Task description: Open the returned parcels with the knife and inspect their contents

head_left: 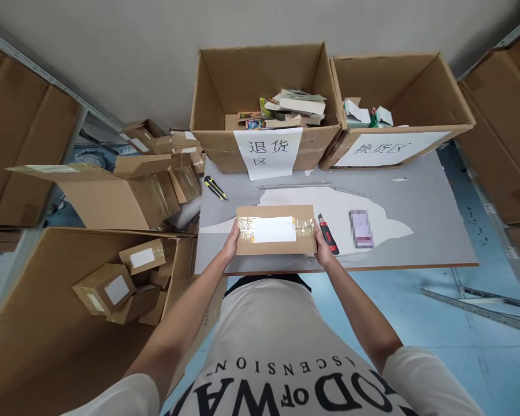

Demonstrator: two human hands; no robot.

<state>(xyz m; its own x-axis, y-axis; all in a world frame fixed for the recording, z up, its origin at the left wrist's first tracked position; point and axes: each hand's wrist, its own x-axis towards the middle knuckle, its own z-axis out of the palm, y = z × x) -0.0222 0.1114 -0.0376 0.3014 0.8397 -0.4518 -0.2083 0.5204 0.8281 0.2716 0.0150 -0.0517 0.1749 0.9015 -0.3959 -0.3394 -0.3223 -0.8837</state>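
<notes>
Between both hands is a sealed cardboard box [275, 245] with clear tape and a white label on its top face. My left hand [231, 244] is closed on the box's left end, and my right hand [323, 247] grips its right end. The box is over the front part of the grey table [433, 231]; whether it rests on the surface I cannot tell. Just right of my right hand lies a red and black box cutter [328, 234]. A yellow and black box cutter [215, 189] lies beyond the box to the left.
At the table's back stand two large open cartons, one with books [301, 105], the other with small packages [357, 114], each with a paper sign. A blurred purple item [361, 229] lies at right. A big carton [179, 283] with several parcels stands left, below opened boxes [99, 199].
</notes>
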